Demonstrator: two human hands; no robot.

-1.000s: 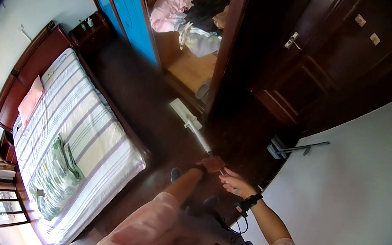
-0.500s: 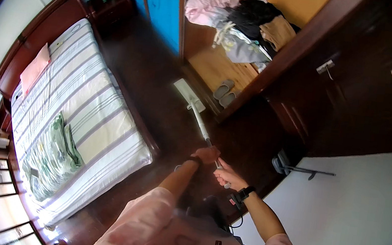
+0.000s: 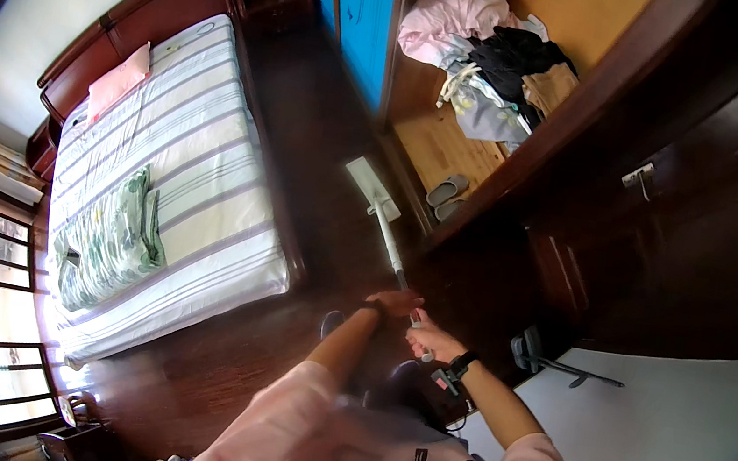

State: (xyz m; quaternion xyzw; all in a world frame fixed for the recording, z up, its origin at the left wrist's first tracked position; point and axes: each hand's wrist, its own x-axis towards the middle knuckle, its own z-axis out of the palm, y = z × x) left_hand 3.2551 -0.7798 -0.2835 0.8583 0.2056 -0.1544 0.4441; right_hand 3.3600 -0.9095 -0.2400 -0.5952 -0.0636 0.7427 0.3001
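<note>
A flat mop with a white, rectangular head [image 3: 373,188] and a pale pole [image 3: 390,245] reaches away from me over the dark wood floor. My left hand [image 3: 397,303] is wrapped round the pole, farther along it. Close behind, my right hand [image 3: 435,339] is closed on the pole near its end, wearing a black wristband. The mop head lies flat on the floor beside the sill of the open wardrobe, with a pair of grey slippers [image 3: 447,192] just to its right inside.
To the left stands a bed [image 3: 209,161] with a striped sheet, a pink pillow [image 3: 119,82] and a folded green-white quilt [image 3: 110,241]. Heaped clothes [image 3: 505,70] fill the wardrobe's back. A grey upright device [image 3: 530,349] with a dark bar stands by the right wall. A nightstand [image 3: 274,2] is far off.
My view has turned, so the bed and wardrobe sit farther right in it. Both hands keep hold of the mop, whose head stays beside the wardrobe sill.
</note>
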